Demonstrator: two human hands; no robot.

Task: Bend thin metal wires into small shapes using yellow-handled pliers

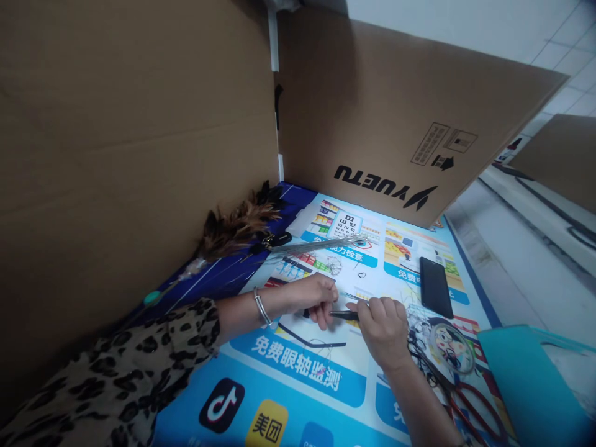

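In the middle of the printed sheet, my left hand has its thumb and fingers pinched together. What it pinches, if anything, is too small to make out. Close on its right, my right hand is closed around a slim dark pointed thing, whose tip reaches toward my left fingers. I cannot tell if it is a tool or a feather. A thin pale strand shows just above it, between the hands. Beyond them lies a bundle of thin wires, with a small coil of fine wire nearby.
Feathers lie along the left cardboard wall. Another cardboard panel stands at the back. On the right are a black phone, a roll of clear tape, red-handled scissors and a teal folder-like thing.
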